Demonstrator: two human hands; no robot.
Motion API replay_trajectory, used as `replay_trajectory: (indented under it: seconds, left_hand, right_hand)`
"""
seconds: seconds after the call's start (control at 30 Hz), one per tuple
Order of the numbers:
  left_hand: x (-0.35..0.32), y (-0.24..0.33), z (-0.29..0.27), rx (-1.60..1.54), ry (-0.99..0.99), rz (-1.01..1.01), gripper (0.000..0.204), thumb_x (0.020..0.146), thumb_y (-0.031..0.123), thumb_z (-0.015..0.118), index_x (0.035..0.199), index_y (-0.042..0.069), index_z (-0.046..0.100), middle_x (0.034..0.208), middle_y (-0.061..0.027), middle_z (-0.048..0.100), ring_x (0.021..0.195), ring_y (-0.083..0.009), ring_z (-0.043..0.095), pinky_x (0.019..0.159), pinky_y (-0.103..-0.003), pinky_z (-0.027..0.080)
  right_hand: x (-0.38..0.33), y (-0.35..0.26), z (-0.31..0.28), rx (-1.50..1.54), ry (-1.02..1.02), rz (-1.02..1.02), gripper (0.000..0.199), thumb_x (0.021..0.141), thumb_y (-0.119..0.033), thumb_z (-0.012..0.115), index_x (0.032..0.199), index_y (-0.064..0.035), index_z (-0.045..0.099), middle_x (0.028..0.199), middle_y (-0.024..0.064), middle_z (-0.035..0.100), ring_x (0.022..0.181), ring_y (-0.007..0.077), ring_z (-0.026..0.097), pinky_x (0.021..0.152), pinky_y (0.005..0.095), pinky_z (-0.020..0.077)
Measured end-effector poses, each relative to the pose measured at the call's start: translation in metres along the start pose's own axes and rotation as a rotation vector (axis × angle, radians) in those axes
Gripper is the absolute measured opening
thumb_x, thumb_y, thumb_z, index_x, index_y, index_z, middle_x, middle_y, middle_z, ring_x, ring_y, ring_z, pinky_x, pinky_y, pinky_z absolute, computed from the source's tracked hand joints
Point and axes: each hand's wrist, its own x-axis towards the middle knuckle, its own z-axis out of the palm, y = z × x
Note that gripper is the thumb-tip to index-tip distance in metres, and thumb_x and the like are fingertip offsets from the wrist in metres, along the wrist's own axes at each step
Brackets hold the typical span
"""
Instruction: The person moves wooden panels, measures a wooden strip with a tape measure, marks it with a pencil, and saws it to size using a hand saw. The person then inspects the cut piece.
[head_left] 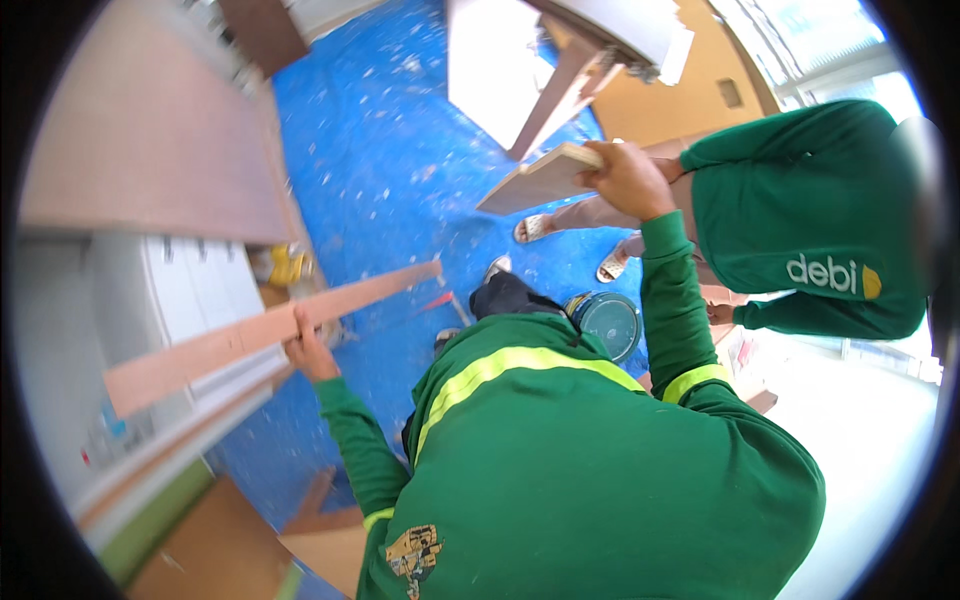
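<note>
Risk first: the left hand (305, 350) grips the long plank (270, 335) at a single point near its middle, with a lot of length hanging out on both sides. I'd say one twist could swing an end into the white cabinet (200, 290) or tip the plank out of the grip. On the other side, the flat board (540, 178) is held out by one edge, right beside a co-worker in green (800, 220). If it sags or slips, it looks likely to come down towards the sandalled feet (535, 228) just below.

Now the fingers. The left ones are curled tight round the plank's lower edge, closed on the wood. The right hand (625, 180) is clamped on the near end of the board, fingers wrapped over its top, arm stretched well forward. Both hands are full, with nothing spare to catch with.

Moving outward, the plank runs slantwise from the cabinet front out over the blue floor sheet (380, 150), which is speckled with white debris. A teal bucket (608, 322) sits low between the arms, near the right sleeve. A brown counter (150, 150) tops the cabinet at the left.
</note>
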Motion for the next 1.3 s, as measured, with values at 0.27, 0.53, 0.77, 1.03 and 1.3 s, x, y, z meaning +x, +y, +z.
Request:
replay_trajectory:
  seconds: [0.27,0.53,0.77,1.03,1.3]
  left_hand:
    - [0.089,-0.039,0.084,0.259,-0.176,-0.023,0.073,0.106,0.051,0.072,0.148,-0.008,0.063,0.143,-0.0185,0.069,0.124,-0.0278,0.068,0.108,-0.041,0.052]
    - [0.104,-0.019,0.207,0.561,-0.399,0.223,0.06,0.107,0.043,0.073,0.143,-0.005,0.069,0.14,-0.022,0.071,0.124,-0.0329,0.068,0.11,-0.045,0.051]
    - [0.181,-0.037,0.314,0.71,-0.61,0.312,0.054,0.108,0.04,0.072,0.141,-0.003,0.071,0.137,-0.0223,0.072,0.122,-0.0326,0.069,0.108,-0.045,0.052]
    - [0.201,-0.016,0.388,0.571,-0.711,0.173,0.05,0.109,0.032,0.072,0.143,-0.004,0.069,0.143,-0.0223,0.069,0.128,-0.029,0.066,0.108,-0.044,0.052]
    - [0.153,-0.018,0.449,0.664,-0.507,0.184,0.055,0.111,0.033,0.067,0.151,-0.004,0.063,0.153,-0.024,0.063,0.133,-0.0331,0.064,0.114,-0.044,0.049]
  right_hand:
    - [0.029,0.048,-0.026,-0.016,0.08,0.147,0.038,0.085,-0.023,0.085,0.12,-0.008,0.08,0.1,0.0216,0.079,0.097,0.0419,0.076,0.089,0.0511,0.0583]
    - [0.015,0.201,-0.048,0.156,0.233,0.495,0.037,0.089,-0.02,0.084,0.121,-0.0023,0.078,0.101,0.0222,0.08,0.092,0.0338,0.078,0.084,0.0472,0.0591]
    - [0.044,0.257,-0.094,0.349,0.492,0.91,0.041,0.088,-0.02,0.086,0.124,-0.0034,0.077,0.101,0.0187,0.081,0.086,0.0243,0.079,0.078,0.0425,0.0631]
    - [0.08,0.345,-0.161,0.216,0.715,1.017,0.055,0.087,-0.03,0.089,0.135,-0.0053,0.076,0.112,0.0187,0.082,0.097,0.0319,0.08,0.083,0.0443,0.0635]
    - [0.178,0.494,-0.24,0.33,0.624,1.015,0.052,0.088,-0.034,0.087,0.128,-0.0035,0.074,0.102,0.0134,0.08,0.075,0.0246,0.077,0.052,0.0376,0.06]
